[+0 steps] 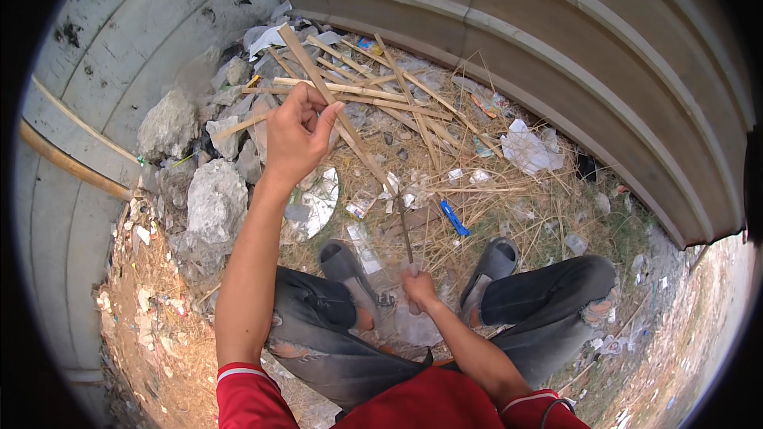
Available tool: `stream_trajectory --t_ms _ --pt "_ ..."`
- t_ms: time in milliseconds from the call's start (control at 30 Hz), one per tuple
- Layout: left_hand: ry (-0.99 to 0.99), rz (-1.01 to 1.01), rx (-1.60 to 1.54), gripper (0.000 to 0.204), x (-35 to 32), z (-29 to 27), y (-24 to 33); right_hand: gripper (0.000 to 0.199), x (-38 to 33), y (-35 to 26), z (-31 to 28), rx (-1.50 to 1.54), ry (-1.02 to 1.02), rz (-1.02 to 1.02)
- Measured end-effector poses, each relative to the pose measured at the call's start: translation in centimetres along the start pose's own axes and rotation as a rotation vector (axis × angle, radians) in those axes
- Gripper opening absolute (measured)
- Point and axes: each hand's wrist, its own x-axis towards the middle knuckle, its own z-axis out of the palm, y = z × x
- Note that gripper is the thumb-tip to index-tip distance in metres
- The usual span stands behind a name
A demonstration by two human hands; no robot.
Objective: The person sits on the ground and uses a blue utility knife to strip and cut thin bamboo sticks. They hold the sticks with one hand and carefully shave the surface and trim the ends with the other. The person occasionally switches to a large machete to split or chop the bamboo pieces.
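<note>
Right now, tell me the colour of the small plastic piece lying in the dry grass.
Blue plastic piece, clearest in the head view.

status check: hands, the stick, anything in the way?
Left hand shut on bamboo strip. Right hand shut on thin blade, tip at the strip. Loose bamboo pile, rubble close by.

matt dry bamboo strip (334,103), rough grey rocks (213,205), corrugated metal sheet (556,40), worn denim jeans (548,302)
</note>
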Motion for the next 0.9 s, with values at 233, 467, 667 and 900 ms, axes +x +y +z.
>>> stream_trajectory --t_ms 233,467,667,900 --pt "0.007 -0.056 0.013 0.019 -0.4 -1.5 -1.0 0.032 -3.7 -4.4 0.4 -0.113 0.212 -0.427" --pt "-0.059 -0.041 -0.085 0.019 -0.2 -1.0 -0.5 0.032 0.8 -0.1 -0.1 0.2 -0.019 0.217" --pt "-0.027 -0.071 -0.052 0.019 -0.6 -1.5 -0.8 0.032 -2.1 -2.7 0.7 0.035 0.143 -0.315" --pt "-0.043 -0.084 -0.102 0.018 -0.5 -1.4 -1.1 0.034 0.9 0.3 0.4 -0.03 0.108 -0.299"
